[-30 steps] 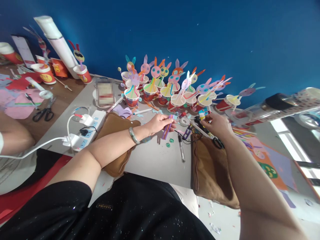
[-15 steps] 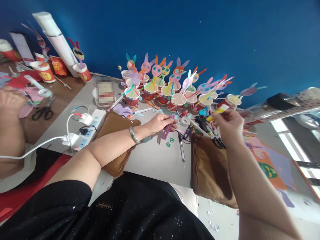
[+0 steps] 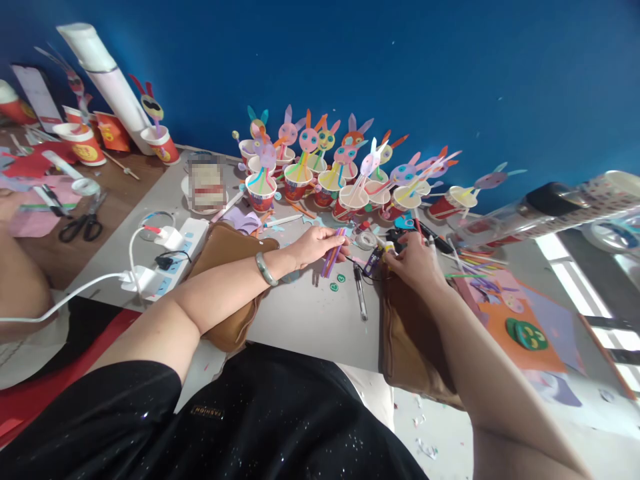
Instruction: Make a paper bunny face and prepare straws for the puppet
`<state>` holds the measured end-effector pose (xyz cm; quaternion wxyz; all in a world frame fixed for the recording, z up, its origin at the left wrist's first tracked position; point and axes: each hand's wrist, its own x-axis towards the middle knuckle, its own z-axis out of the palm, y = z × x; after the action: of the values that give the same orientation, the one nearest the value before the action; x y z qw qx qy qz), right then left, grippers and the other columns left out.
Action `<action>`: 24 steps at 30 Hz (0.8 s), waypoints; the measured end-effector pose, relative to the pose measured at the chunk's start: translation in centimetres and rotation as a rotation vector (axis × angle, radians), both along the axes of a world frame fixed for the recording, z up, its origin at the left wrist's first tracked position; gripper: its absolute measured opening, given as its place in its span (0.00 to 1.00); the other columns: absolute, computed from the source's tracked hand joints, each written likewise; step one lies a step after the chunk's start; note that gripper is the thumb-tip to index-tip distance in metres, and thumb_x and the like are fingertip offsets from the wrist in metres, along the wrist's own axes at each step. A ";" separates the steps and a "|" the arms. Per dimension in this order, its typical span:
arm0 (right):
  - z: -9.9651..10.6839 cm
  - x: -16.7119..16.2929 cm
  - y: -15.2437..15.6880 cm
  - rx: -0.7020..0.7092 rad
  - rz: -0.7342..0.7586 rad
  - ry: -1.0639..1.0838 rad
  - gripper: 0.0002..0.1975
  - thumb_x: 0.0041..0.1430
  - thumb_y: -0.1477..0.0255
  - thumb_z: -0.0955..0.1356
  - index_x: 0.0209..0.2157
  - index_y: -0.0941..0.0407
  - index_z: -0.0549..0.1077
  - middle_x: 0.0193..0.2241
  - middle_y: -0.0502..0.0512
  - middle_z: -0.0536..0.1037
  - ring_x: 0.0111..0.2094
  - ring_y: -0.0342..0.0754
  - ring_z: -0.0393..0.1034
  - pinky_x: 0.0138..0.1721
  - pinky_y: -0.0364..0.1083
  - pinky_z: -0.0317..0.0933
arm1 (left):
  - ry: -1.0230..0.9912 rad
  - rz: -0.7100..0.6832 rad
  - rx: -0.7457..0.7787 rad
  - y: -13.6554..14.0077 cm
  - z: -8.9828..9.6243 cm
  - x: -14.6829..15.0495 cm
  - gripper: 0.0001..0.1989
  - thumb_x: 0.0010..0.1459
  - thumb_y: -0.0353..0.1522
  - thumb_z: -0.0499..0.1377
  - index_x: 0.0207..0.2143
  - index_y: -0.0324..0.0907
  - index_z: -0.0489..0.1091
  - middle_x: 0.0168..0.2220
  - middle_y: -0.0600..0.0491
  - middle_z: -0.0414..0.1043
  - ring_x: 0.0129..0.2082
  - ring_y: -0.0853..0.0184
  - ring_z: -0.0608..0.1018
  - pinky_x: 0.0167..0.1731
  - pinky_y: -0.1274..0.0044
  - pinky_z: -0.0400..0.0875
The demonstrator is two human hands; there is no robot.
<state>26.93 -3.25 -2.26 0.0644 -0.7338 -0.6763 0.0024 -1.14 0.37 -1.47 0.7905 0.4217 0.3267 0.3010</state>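
Observation:
My left hand, with a bangle at the wrist, pinches a small bundle of purple and orange strips above the grey table. My right hand reaches over the right-hand brown pouch, its fingers closed on a small yellow-and-white tube whose lower part is hidden. Just left of it are a roll of white tape and a purple tool. A pen and green paper pieces lie between my hands.
Several paper cups with paper rabbit figures line the blue wall. On the left are a power strip, another brown pouch, scissors and another person's arm. A clear cylinder lies at right.
My right hand has moved left and slightly down with the yellow-and-white tube, closer to my left hand. My left hand still holds the strips in nearly the same place.

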 end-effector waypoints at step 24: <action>4.1 0.5 1.6 0.103 -0.364 -0.129 0.20 0.63 0.59 0.64 0.51 0.56 0.72 0.36 0.65 0.81 0.36 0.58 0.73 0.37 0.52 0.57 | 0.003 -0.001 -0.037 -0.3 1.4 0.0 0.11 0.70 0.23 0.56 0.34 0.34 0.74 0.27 0.52 0.79 0.25 0.72 0.82 0.35 0.76 0.78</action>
<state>27.43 -1.63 1.83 0.0578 -0.8383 -0.5345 -0.0909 -1.17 0.03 -0.12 0.7979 0.4076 0.3330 0.2938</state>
